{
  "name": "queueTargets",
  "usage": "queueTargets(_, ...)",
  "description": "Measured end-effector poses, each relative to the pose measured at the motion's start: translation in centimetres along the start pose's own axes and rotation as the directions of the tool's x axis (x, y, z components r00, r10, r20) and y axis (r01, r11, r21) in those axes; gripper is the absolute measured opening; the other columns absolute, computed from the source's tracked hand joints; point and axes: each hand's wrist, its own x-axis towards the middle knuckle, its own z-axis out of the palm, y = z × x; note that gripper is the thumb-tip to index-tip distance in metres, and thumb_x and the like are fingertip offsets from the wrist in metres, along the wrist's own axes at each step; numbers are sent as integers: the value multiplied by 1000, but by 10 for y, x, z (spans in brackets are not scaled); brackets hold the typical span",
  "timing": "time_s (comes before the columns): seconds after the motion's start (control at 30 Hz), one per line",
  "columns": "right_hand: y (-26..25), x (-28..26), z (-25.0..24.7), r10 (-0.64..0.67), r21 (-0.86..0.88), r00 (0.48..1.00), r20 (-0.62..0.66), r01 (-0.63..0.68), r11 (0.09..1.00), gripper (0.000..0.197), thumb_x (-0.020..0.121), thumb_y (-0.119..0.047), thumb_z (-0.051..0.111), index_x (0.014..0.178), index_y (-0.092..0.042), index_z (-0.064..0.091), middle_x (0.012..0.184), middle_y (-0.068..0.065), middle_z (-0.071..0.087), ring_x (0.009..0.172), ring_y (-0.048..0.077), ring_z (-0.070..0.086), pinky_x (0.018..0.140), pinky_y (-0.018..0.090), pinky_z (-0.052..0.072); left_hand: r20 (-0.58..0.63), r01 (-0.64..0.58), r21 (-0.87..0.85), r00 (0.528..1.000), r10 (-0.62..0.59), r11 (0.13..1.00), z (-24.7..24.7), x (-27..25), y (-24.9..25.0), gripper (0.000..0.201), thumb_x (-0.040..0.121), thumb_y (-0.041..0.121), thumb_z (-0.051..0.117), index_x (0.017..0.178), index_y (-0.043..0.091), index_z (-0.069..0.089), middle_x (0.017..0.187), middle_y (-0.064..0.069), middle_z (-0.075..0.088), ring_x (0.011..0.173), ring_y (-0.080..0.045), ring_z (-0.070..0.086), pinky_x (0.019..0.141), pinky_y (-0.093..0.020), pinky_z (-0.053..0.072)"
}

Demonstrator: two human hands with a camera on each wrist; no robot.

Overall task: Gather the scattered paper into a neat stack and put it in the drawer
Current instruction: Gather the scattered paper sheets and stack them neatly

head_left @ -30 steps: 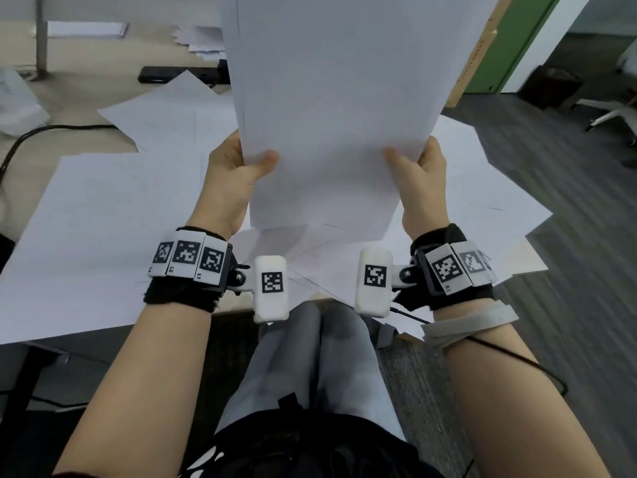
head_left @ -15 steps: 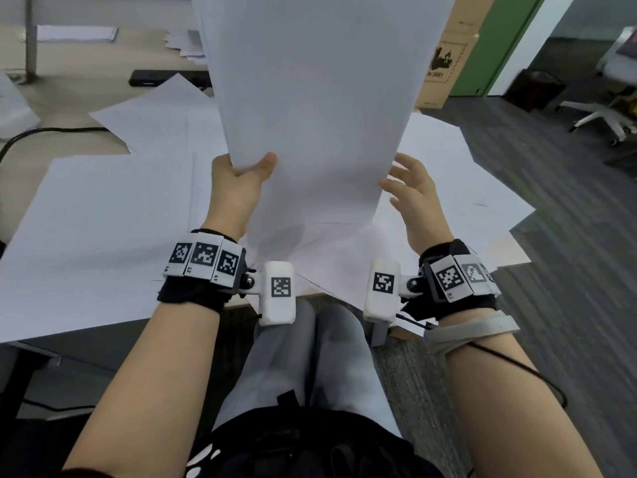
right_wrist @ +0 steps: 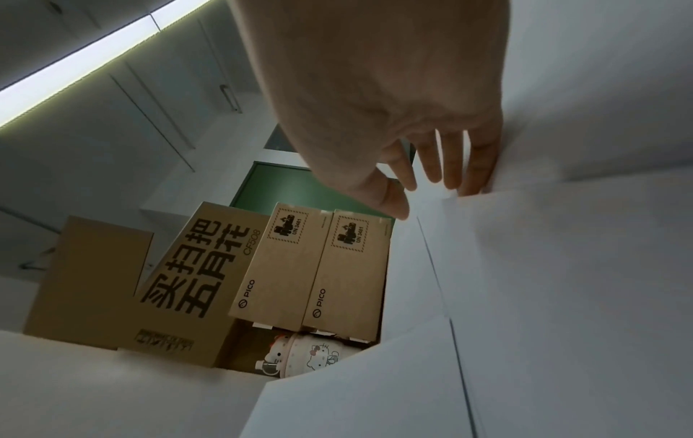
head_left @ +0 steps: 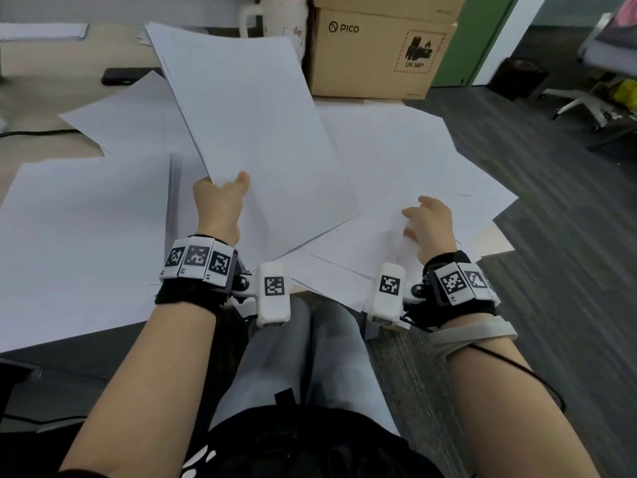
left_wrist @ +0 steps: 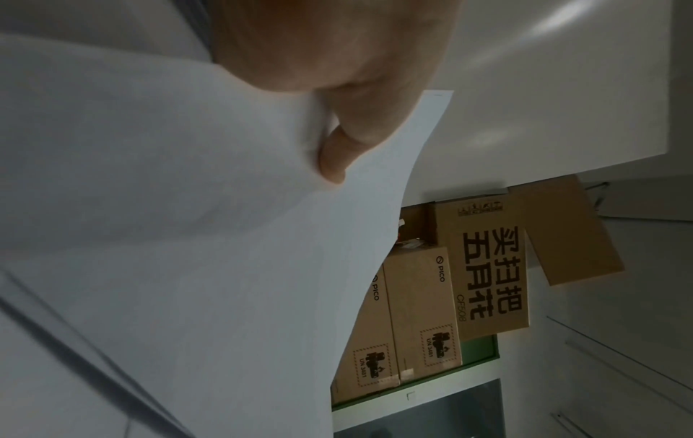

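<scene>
Left hand [head_left: 220, 205]: grip closed on the near corner of the gathered stack [head_left: 248, 132], thumb on top, fingers beneath.
Gathered stack: centre of the head view, raised at a tilt, far end toward upper left.
Right hand [head_left: 429, 225]: grip loose and wide, fingers [right_wrist: 431, 160] straight, tips touching loose sheets [head_left: 396, 160] at centre right.
Loose sheets: fanned flat over the bench [head_left: 31, 108], some overhanging its near edge.
Cardboard boxes [head_left: 379, 53]: top centre, behind the paper.
Drawer: not visible.
</scene>
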Motion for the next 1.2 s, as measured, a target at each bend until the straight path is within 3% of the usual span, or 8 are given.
queueTargets(0.2,4,-10,3,48,126,997,68,-56,991,55,83,8,59,134,-4,42,117,13,57,79,22,61,48,20,50,-24,51,-2,998,-51,999,-2,2,-8,21,89,15,64,76,19,49,77,6,54,66,-8,52,64,-21,44)
queueTargets(0.33,3,-19,6,58,29,981,188,-64,998,11,84,7,59,92,-1,61,88,12,64,72,24,61,52,21,50,-30,56,-16,998,-56,998,-1,0,-9,22,90,16,63,74,20,48,76,8,53,65,-6,51,66,-22,45)
queueTargets(0.4,6,-18,5,47,-6,980,194,-46,999,17,84,8,56,75,-7,56,78,10,59,65,22,56,46,18,45,-33,58,-21,998,-59,998,-1,-2,-10,21,90,16,63,76,20,49,78,8,55,68,-7,52,73,-25,46)
queueTargets(0.63,7,-16,-12,-205,-69,970,-131,198,978,36,77,7,45,54,-15,28,55,-1,30,55,17,24,52,25,20,-26,46,-11,999,-46,999,-4,-7,-7,25,91,14,62,71,20,47,73,7,50,61,-5,47,54,-14,40)
queueTargets(0.77,-5,-30,-21,-417,-135,874,-252,395,909,19,86,3,44,73,-7,53,69,-4,51,67,18,44,63,23,36,-5,26,71,1000,-26,997,-3,-12,-8,30,92,14,60,70,18,41,73,7,46,72,-13,48,44,-6,36)
queueTargets(0.97,-32,-48,-25,-666,-167,654,-359,657,736,27,91,1,45,109,-1,66,90,-3,64,78,2,53,71,3,38,61,-12,174,998,1,985,0,-19,-11,16,93,12,60,99,13,45,80,6,50,91,-14,48,74,-17,38)
queueTargets(1.1,-51,-60,-24,-759,-195,537,-369,753,628,29,91,1,46,111,-2,66,86,-2,65,76,7,53,68,-1,34,125,28,202,991,-54,979,-3,-17,-14,15,90,6,62,79,9,52,79,0,56,87,-19,53,77,-26,42)
queueTargets(1.2,-61,-67,-22,-796,-201,487,-359,793,576,26,89,0,48,105,-2,68,84,-3,66,75,12,55,67,2,36,145,57,222,985,-91,973,-7,-13,-18,14,86,5,68,96,-1,60,89,-7,61,91,-23,58,76,-29,44)
